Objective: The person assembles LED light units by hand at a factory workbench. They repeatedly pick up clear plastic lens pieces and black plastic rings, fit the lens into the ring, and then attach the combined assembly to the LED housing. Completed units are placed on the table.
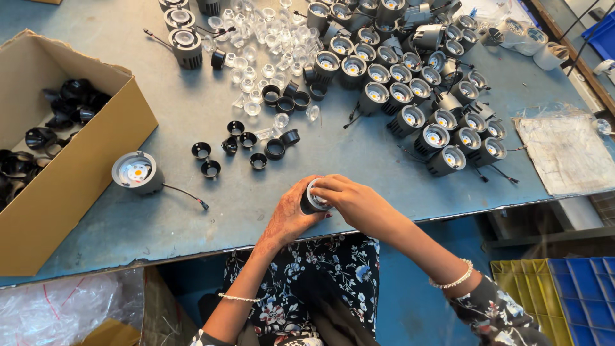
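Observation:
At the front edge of the grey worktable [211, 122], both hands are around one small black lamp housing [312, 200]. My left hand [288, 218] cups it from the left and below. My right hand [355, 202] covers its top, fingertips pressed on the rim. A single lamp housing with a yellow LED chip and a trailing wire [136, 172] lies to the left. Loose black rings [246, 148] lie just beyond the hands. Clear plastic lenses [259, 45] are scattered farther back.
An open cardboard box [96, 147] with black parts stands at the left. Several rows of assembled lamp housings [423, 96] fill the back right. A sheet of worn paper [567, 154] lies at the right edge. Yellow and blue crates [557, 295] sit on the floor.

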